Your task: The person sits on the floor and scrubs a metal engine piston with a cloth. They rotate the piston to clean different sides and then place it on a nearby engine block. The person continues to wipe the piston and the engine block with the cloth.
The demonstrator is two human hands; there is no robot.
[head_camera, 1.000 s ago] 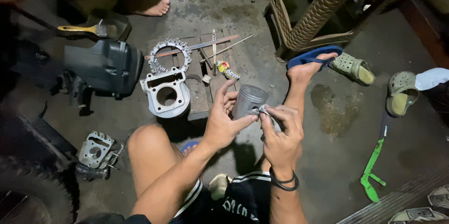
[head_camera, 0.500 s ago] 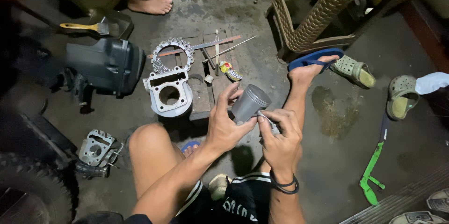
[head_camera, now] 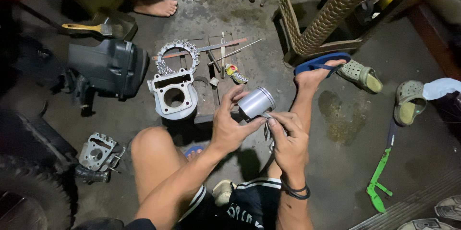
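My left hand (head_camera: 229, 124) grips a shiny metal piston (head_camera: 257, 102) from the left, crown pointing up and right. My right hand (head_camera: 287, 134) pinches at the piston's lower skirt, thumb and fingertips pressed to its edge; whatever small part sits under the fingers is hidden. I sit on the concrete floor with my bare knee (head_camera: 153, 146) raised at the left and my right foot in a blue flip-flop (head_camera: 319, 63) stretched ahead. A grey engine cylinder block (head_camera: 174, 94) lies on the floor just left of my hands.
A toothed metal ring (head_camera: 177, 54), thin rods and a small wooden board (head_camera: 211, 90) lie beyond the cylinder. A dark engine cover (head_camera: 108, 66), a paintbrush (head_camera: 89, 28), a cylinder head (head_camera: 98, 152), a woven stool (head_camera: 355, 9), green sandals (head_camera: 408, 100), a green tool (head_camera: 379, 177) and another person's bare foot (head_camera: 156, 5) surround me.
Both hands with the piston have shifted slightly; my right fingers have moved along the piston's lower edge. Nothing on the floor has moved.
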